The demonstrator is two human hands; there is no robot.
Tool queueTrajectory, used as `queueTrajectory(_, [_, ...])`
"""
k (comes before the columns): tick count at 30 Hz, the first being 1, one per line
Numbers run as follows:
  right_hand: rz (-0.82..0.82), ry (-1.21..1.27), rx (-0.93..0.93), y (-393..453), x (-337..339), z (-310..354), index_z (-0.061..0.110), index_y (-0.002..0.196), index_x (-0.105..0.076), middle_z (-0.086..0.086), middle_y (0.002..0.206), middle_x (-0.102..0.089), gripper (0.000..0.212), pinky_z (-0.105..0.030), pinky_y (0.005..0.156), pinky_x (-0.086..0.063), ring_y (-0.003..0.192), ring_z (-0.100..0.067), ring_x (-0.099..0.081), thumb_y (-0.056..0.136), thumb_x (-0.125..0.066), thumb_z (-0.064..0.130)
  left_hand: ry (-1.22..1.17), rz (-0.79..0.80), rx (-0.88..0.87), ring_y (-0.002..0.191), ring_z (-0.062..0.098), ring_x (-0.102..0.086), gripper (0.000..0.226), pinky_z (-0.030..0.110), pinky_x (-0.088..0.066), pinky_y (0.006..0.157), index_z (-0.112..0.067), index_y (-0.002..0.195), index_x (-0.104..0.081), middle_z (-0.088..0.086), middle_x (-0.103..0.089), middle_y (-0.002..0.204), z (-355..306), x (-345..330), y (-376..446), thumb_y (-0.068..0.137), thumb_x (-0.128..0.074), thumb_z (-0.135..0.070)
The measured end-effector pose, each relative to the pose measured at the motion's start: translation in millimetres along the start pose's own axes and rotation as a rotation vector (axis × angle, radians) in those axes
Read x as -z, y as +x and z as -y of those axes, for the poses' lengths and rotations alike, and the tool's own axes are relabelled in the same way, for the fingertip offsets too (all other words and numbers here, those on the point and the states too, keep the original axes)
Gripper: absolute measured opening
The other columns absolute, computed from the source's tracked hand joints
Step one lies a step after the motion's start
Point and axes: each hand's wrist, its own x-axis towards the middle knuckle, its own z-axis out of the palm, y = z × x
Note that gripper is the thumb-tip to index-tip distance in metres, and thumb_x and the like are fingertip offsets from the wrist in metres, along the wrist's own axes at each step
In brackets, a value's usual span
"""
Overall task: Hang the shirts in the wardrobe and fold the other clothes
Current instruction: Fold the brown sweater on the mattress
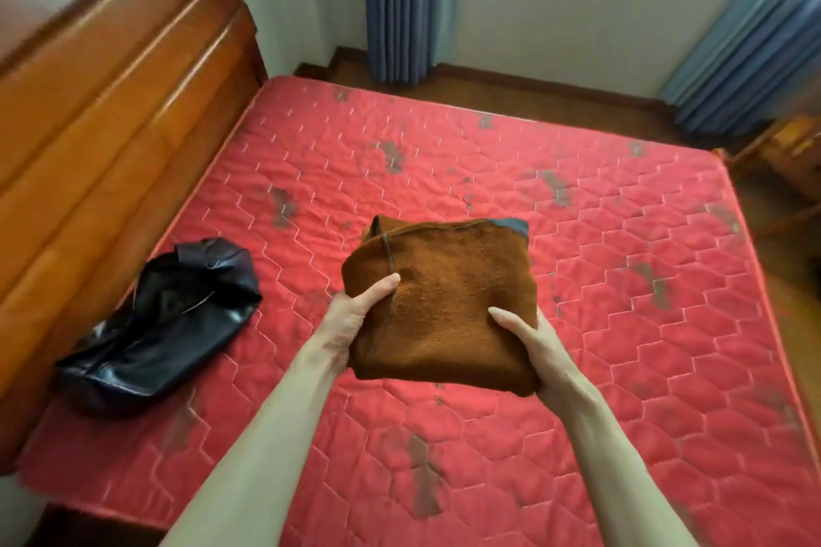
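Evidently both hands (355, 315) hold folded garment (444, 302).

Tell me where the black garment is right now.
In the head view, the black garment lies crumpled on the red mattress, lower left, beside the wooden headboard and left of the held brown folded cloth.

- Both bare forearms reach forward, converging toward the middle.
- Left hand (355, 318) grips a folded bundle's left edge, thumb on top.
- Right hand (531, 335) grips its right edge, thumb on top, fingers hidden beneath.
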Motion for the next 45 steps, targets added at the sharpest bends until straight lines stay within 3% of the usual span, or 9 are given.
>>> queueTrajectory(2, [-0.001, 0.031, 0.018, -35, 1, 13, 0.023, 0.133, -0.062, -0.005, 0.125, -0.074, 0.054, -0.040, 0.095, -0.055, 0.114, -0.025, -0.071, 0.084, -0.083, 0.027, -0.001, 0.019, -0.031, 0.096, 0.030, -0.076, 0.041, 0.038, -0.062, 0.076, -0.007, 0.120, -0.073, 0.020, -0.075, 0.116, -7, -7, -41, 0.086, -0.079, -0.030])
queueTrajectory(5, [0.018, 0.045, 0.020, -76, 5, 27, 0.022, 0.130, -0.064, -0.007, 0.123, -0.075, 0.045, -0.038, 0.089, -0.054, 0.106, -0.024, -0.073, 0.087, -0.077, 0.024, -0.027, 0.027, -0.110, 0.106, 0.030, -0.074, 0.041, 0.039, -0.061, 0.083, -0.013, 0.125, -0.070, 0.014, -0.076, 0.119, -6, -15, -93, 0.089, -0.079, -0.029])
queueTrajectory(11, [0.160, -0.059, -0.023, -121, 0, 45, 0.026, 0.122, -0.069, -0.007, 0.114, -0.077, 0.040, -0.045, 0.083, -0.053, 0.093, -0.024, -0.073, 0.083, -0.080, 0.028, -0.182, -0.191, -0.269, 0.106, 0.034, -0.074, 0.032, 0.042, -0.063, 0.084, -0.009, 0.124, -0.071, 0.017, -0.076, 0.117, 24, -15, -172, 0.093, -0.072, -0.019])
queueTrajectory(17, [0.361, -0.150, 0.030, -139, -58, 68, 0.015, 0.121, -0.067, -0.013, 0.111, -0.078, 0.035, -0.032, 0.065, -0.058, 0.085, -0.022, -0.074, 0.087, -0.077, 0.014, -0.349, -0.309, -0.299, 0.113, 0.036, -0.071, 0.039, 0.047, -0.059, 0.094, -0.008, 0.129, -0.070, 0.018, -0.074, 0.122, 31, 24, -232, 0.095, -0.068, -0.028])
queueTrajectory(22, [0.533, -0.219, 0.045, -155, -134, 71, 0.017, 0.120, -0.069, -0.012, 0.108, -0.079, 0.036, -0.033, 0.069, -0.061, 0.090, -0.027, -0.077, 0.085, -0.078, 0.012, -0.407, -0.458, -0.397, 0.115, 0.037, -0.070, 0.040, 0.053, -0.054, 0.104, -0.010, 0.130, -0.070, 0.018, -0.073, 0.124, 29, 78, -286, 0.094, -0.070, -0.029])
queueTrajectory(28, [0.763, -0.303, 0.013, -197, -244, 49, 0.017, 0.122, -0.069, -0.014, 0.110, -0.078, 0.039, -0.040, 0.080, -0.061, 0.098, -0.032, -0.076, 0.084, -0.079, 0.013, -0.504, -0.715, -0.446, 0.108, 0.031, -0.074, 0.042, 0.044, -0.058, 0.092, -0.023, 0.127, -0.071, 0.009, -0.077, 0.118, 49, 155, -368, 0.089, -0.075, -0.040])
queueTrajectory(33, [0.939, -0.379, -0.012, -248, -340, 17, 0.016, 0.126, -0.067, -0.013, 0.113, -0.077, 0.044, -0.041, 0.084, -0.061, 0.103, -0.032, -0.075, 0.084, -0.080, 0.014, -0.595, -0.873, -0.476, 0.109, 0.033, -0.074, 0.051, 0.052, -0.054, 0.102, -0.023, 0.129, -0.071, 0.009, -0.076, 0.120, 71, 222, -445, 0.083, -0.078, -0.045])
queueTrajectory(37, [1.045, -0.423, -0.048, -296, -406, -17, 0.018, 0.124, -0.068, -0.010, 0.110, -0.079, 0.040, -0.038, 0.078, -0.061, 0.100, -0.029, -0.077, 0.085, -0.080, 0.014, -0.671, -0.992, -0.517, 0.098, 0.031, -0.076, 0.029, 0.045, -0.060, 0.084, -0.030, 0.116, -0.070, 0.004, -0.080, 0.104, 89, 266, -504, 0.090, -0.073, -0.041])
queueTrajectory(45, [1.234, -0.557, -0.143, -390, -513, -110, 0.020, 0.125, -0.069, -0.015, 0.111, -0.078, 0.047, -0.055, 0.094, -0.059, 0.102, -0.036, -0.076, 0.080, -0.084, 0.020, -0.772, -1.247, -0.567, 0.108, 0.029, -0.071, 0.059, 0.040, -0.061, 0.078, -0.032, 0.139, -0.058, 0.003, -0.073, 0.121, 160, 342, -617, 0.085, -0.077, -0.049])
